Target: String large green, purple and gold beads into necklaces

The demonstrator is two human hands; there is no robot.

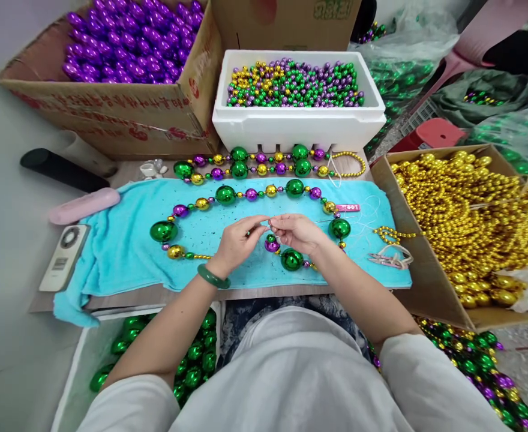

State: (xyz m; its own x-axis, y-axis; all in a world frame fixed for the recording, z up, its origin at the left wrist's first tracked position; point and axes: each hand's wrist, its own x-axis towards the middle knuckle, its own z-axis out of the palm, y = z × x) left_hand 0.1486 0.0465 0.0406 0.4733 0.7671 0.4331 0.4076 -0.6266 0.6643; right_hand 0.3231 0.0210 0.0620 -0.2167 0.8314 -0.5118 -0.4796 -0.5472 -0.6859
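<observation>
A necklace (225, 195) of large green, gold and purple beads lies in a loop on a turquoise towel (124, 240). My left hand (239, 240), with a green bangle at the wrist, and my right hand (297, 231) meet above the loop's near side. Both pinch a thin white thread (267, 224) between fingertips. A small green and a purple bead (272, 243) sit just below the fingers, beside a large green bead (291, 259).
Two finished bead strings (255, 165) lie behind the towel. A white foam box (297, 117) holds mixed small beads. Cardboard boxes hold purple beads (129, 42) and gold beads (466, 210). A bin of green balls (196, 360) sits below. Scissors (392, 259) and a remote (63, 255) lie nearby.
</observation>
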